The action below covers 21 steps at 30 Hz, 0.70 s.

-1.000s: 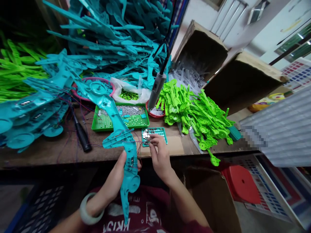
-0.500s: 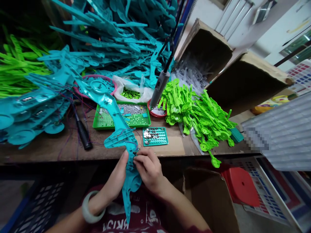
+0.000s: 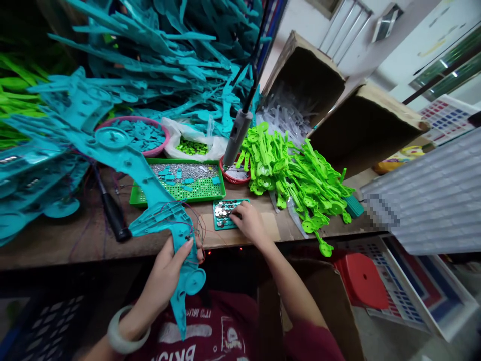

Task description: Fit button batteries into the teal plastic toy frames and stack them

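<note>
— What have the two hands got hold of?

— The left hand (image 3: 169,271) is wrapped around one long teal plastic shell (image 3: 158,210), gripping it low on its narrow part at the near edge of the workbench (image 3: 56,245). The shell runs from a round disc end far to the left, down across the bench, to a thin tip over the person's lap. Thin red and purple wires (image 3: 195,225) loop out of it just above the thumb.

— And the right one?

— The right hand (image 3: 250,223) is out on the bench, fingertips down on one small teal tray (image 3: 221,215) of shiny round metal pieces, too many and too small to count. I cannot tell whether the fingers have pinched one yet. The two hands are well apart.

— What else is on the bench?

— One larger green tray (image 3: 180,185) just beyond the small one, with grey bits and a few teal pieces. One pink-rimmed bowl (image 3: 131,135) of teal parts to the far left of it, one small red dish (image 3: 235,175) to the right. One grey tool (image 3: 236,135) hangs on a cable above that dish. One black-handled tool (image 3: 110,213) lies left of the shell.

— And the piles?

— A lime-green heap (image 3: 300,185) on the right, past counting, and a bigger teal heap (image 3: 150,60) at the far left. Two open cardboard boxes (image 3: 356,120) lie on their sides behind the green one. One red stool (image 3: 363,281) sits below, near right.
</note>
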Each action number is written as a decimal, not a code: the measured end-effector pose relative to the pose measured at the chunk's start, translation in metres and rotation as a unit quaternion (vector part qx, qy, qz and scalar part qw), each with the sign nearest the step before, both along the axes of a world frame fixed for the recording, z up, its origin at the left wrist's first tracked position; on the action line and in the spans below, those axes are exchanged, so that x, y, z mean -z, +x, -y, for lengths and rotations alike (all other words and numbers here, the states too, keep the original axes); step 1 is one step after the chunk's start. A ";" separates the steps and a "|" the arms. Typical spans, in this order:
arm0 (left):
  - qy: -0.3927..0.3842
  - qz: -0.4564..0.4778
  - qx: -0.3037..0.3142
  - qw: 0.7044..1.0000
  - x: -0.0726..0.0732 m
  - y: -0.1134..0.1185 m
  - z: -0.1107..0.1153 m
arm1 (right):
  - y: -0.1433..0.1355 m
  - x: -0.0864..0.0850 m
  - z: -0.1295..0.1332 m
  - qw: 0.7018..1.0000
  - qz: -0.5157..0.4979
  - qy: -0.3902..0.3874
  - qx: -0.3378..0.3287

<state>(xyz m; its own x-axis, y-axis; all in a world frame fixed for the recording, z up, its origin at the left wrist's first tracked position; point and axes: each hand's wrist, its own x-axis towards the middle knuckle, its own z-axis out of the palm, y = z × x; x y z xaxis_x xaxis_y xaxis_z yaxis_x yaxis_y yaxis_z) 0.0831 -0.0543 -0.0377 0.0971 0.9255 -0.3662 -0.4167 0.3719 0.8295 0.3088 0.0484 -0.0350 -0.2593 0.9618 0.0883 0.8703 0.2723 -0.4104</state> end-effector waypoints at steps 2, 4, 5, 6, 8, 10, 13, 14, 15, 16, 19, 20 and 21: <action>-0.019 0.024 -0.013 0.999 -0.002 0.000 -0.001 | -0.001 0.003 -0.001 1.000 -0.002 -0.006 -0.005; -0.034 0.059 -0.017 0.998 -0.005 -0.001 -0.003 | -0.006 0.001 0.004 1.000 -0.020 -0.001 -0.017; -0.038 0.073 -0.015 0.997 -0.006 -0.001 -0.003 | -0.011 -0.002 0.009 0.999 -0.044 0.015 -0.029; -0.041 0.080 -0.010 0.996 -0.006 -0.001 -0.004 | -0.017 -0.006 0.017 0.995 -0.076 0.041 -0.043; -0.055 0.062 -0.010 0.996 -0.005 -0.001 -0.005 | -0.034 -0.015 0.036 0.979 -0.146 0.113 -0.085; -0.077 0.001 -0.036 0.996 -0.003 0.000 -0.005 | -0.054 -0.023 0.057 0.960 -0.168 0.182 -0.134; -0.097 -0.108 -0.082 0.986 -0.001 0.002 -0.001 | -0.078 -0.028 0.080 0.946 -0.102 0.243 -0.189; -0.097 -0.132 -0.087 0.983 0.000 0.003 0.000 | -0.082 -0.027 0.084 0.945 -0.074 0.252 -0.195; -0.097 -0.147 -0.086 0.981 0.000 0.003 0.001 | -0.084 -0.025 0.085 0.944 -0.051 0.256 -0.199; -0.095 -0.155 -0.084 0.980 0.000 0.004 0.002 | -0.084 -0.023 0.086 0.944 -0.035 0.259 -0.203; -0.086 -0.157 -0.075 0.981 0.003 0.003 0.005 | -0.080 -0.019 0.085 0.935 -0.019 0.275 -0.222; -0.083 -0.158 -0.076 0.981 0.005 0.002 0.008 | -0.079 -0.019 0.085 0.930 -0.017 0.289 -0.227; -0.076 -0.160 -0.077 0.981 0.007 0.000 0.011 | -0.079 -0.020 0.086 0.924 -0.012 0.304 -0.231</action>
<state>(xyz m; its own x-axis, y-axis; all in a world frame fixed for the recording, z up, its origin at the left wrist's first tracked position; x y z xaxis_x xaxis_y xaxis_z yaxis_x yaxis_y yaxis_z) 0.0827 -0.0649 -0.0450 -0.1813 0.8522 -0.4908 -0.2049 0.4554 0.8664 0.2295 -0.0375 -0.0149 -0.6210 0.5190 0.5874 0.5953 0.7998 -0.0774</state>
